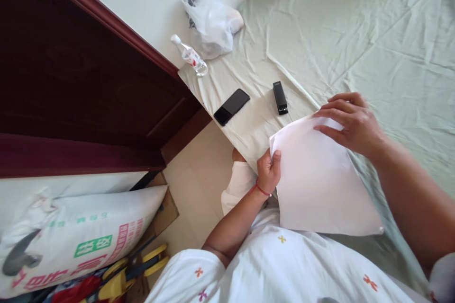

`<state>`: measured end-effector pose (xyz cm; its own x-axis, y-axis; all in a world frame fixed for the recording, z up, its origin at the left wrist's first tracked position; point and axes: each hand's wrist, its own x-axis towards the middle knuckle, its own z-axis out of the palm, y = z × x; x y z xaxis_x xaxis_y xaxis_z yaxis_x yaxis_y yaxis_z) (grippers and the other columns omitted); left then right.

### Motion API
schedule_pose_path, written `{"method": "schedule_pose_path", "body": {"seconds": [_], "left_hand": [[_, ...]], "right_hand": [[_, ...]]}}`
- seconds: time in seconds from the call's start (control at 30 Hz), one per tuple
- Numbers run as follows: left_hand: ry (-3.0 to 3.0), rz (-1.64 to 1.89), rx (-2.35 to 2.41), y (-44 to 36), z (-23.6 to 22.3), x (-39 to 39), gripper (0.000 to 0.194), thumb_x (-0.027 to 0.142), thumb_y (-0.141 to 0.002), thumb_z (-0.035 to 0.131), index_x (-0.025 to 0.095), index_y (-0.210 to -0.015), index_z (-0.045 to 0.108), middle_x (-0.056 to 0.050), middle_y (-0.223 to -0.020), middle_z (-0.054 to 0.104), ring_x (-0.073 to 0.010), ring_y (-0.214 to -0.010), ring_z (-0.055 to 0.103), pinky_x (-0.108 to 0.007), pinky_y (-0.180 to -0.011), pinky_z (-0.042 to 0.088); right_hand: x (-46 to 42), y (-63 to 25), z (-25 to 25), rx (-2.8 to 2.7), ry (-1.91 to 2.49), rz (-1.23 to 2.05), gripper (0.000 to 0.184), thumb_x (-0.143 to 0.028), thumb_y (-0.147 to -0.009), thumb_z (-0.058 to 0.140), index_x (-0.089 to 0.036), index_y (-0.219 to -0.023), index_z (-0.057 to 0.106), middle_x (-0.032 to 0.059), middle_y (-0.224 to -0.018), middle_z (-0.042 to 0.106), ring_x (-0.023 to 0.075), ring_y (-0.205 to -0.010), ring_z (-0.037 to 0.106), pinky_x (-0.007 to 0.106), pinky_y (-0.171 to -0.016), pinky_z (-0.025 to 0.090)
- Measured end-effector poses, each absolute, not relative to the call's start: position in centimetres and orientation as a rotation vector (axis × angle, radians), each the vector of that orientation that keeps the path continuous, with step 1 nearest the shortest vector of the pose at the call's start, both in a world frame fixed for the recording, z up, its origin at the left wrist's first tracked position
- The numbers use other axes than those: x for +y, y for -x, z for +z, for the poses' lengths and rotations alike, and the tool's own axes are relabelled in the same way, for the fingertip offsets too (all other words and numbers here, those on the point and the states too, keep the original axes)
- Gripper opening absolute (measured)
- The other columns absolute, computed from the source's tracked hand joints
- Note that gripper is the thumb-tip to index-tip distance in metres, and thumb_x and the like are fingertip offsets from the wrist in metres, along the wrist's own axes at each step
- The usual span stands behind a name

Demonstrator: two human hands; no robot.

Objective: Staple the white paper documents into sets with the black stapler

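Left hand [269, 170] pinches the side edge of the white rectangular paper sheets [316, 180], held over the lap; right hand [351, 123] half-open, fingers at the far edge. Likely light, floppy, easily creased; best gripped at opposite edges, thumbs on top.

White wall [142, 4], dark red wooden panel [81, 66], pale tiled floor [195, 170]

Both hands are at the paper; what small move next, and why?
Probably even up the far edge of the paper with the right hand: its fingers are there, the left hand grips the side, and the corner beside that grip seems slightly layered.
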<state>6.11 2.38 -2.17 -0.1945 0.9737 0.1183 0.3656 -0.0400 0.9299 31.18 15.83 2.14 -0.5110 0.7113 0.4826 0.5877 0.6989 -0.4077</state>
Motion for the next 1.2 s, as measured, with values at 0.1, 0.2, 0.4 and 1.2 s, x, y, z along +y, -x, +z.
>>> {"method": "schedule_pose_path", "body": {"seconds": [0.1,0.2,0.4,1.2], "left_hand": [[-1.479,1.219,1.606,-6.1,-2.0,2.3,0.049,0.057,-0.109,0.046,0.02,-0.077,0.049,0.003,-0.065,0.045,-0.0122,-0.063,0.043,-0.028,-0.064,0.034],[-1.491,1.193,1.619,-6.1,-1.6,2.2,0.051,0.06,-0.108,0.046,0.02,-0.077,0.052,0.002,-0.065,0.045,-0.0128,-0.063,0.044,-0.028,-0.065,0.036],[-1.436,1.18,1.629,-6.2,-1.7,2.4,0.056,0.066,-0.107,0.043,0.018,-0.085,0.061,0.001,-0.066,0.051,-0.0146,-0.066,0.047,-0.028,-0.066,0.041],[-1.226,1.235,1.534,-6.5,-2.5,2.8,0.056,0.069,-0.105,0.048,0.017,-0.1,0.07,-0.006,-0.078,0.064,-0.026,-0.102,0.067,-0.037,-0.098,0.054]], "right_hand": [[16.0,-31.1,2.4,-2.265,0.98,0.268,0.021,-0.045,-0.101,0.067,-0.032,-0.114,0.078,0.007,-0.109,0.08,0.0348,-0.12,0.065,0.055,-0.107,0.048],[16.1,-31.1,2.7,-2.281,0.987,0.288,0.023,-0.048,-0.099,0.07,-0.031,-0.112,0.077,0.0094,-0.107,0.079,0.0364,-0.119,0.065,0.056,-0.105,0.047],[16.1,-31.5,3.5,-2.337,0.953,0.336,0.026,-0.051,-0.102,0.064,-0.03,-0.103,0.079,0.0086,-0.095,0.078,0.0356,-0.117,0.065,0.054,-0.099,0.045],[16.1,-29.4,4.1,-2.341,1.031,0.284,0.033,-0.034,-0.106,0.05,-0.034,-0.123,0.079,0.0077,-0.11,0.081,0.0365,-0.124,0.065,0.058,-0.104,0.042]]}}
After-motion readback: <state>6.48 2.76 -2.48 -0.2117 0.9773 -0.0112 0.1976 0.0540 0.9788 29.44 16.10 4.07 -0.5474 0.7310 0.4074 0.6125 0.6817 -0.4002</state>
